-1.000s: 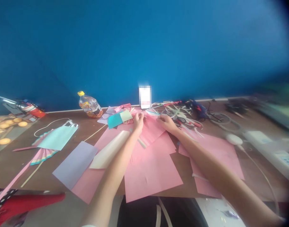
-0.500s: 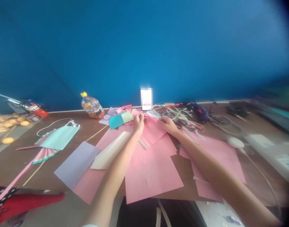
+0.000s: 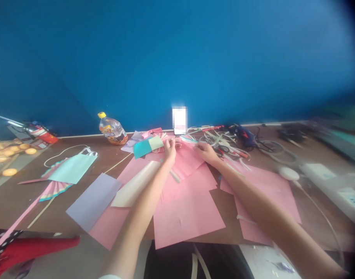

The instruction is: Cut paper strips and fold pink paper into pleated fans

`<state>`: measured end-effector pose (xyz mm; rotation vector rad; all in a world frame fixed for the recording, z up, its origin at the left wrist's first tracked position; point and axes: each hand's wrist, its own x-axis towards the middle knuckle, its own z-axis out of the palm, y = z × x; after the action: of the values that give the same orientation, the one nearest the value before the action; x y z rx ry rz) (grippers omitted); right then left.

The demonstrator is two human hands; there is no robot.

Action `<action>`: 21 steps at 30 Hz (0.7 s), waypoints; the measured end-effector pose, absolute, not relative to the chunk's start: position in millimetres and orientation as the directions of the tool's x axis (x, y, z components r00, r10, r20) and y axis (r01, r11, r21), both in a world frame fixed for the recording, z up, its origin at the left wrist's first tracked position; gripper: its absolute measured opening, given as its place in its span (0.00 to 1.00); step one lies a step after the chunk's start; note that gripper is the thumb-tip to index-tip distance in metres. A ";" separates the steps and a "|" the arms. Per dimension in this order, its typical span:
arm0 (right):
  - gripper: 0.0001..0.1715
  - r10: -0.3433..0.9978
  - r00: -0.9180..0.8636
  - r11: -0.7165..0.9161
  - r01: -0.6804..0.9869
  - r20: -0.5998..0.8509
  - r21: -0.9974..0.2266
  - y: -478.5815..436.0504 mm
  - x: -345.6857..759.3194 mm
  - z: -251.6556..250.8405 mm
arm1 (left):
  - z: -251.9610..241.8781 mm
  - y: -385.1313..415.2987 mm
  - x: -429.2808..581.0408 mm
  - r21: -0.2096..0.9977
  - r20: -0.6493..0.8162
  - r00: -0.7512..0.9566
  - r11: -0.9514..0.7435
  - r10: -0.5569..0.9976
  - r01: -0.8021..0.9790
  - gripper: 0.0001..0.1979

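Observation:
Both my arms reach far across a brown table. My left hand rests with fingers bent on the far edge of a folded pink sheet, beside a pleated pink paper piece. My right hand lies on the same pink sheet, fingers curled toward a teal-and-white strip. Whether either hand pinches the paper is too small to make out. More pink sheets lie under my forearms.
A lavender sheet, a cream sheet, a teal card and a paper fan on a stick lie left. A bottle, a lit phone, scissors and strips, a glue gun, cables and a power strip ring the back and right.
Both hands stay at the far pink sheet with only slight finger shifts. The view has wobbled a little.

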<state>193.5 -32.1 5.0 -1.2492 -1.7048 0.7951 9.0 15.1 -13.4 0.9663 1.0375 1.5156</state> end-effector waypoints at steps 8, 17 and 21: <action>0.12 0.951 -0.136 0.309 0.415 0.278 -0.855 -29.8 194.3 0.8 | -10.4 13.3 8.9 0.927 0.031 -0.188 -0.099 0.982 -0.363 0.06; 0.12 0.962 -0.094 0.272 0.396 0.256 -0.877 -29.7 195.7 0.6 | -14.2 22.7 3.0 0.860 -0.041 -0.254 -0.095 0.966 -0.502 0.08; 0.12 0.961 -0.090 0.274 0.415 0.261 -0.868 -29.8 195.4 0.0 | -12.1 21.5 3.0 0.865 -0.015 -0.203 -0.090 0.979 -0.493 0.12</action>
<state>195.4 -29.8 0.0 -1.2804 -1.6631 0.7794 3.0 21.5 -12.1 0.7346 0.9263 1.5854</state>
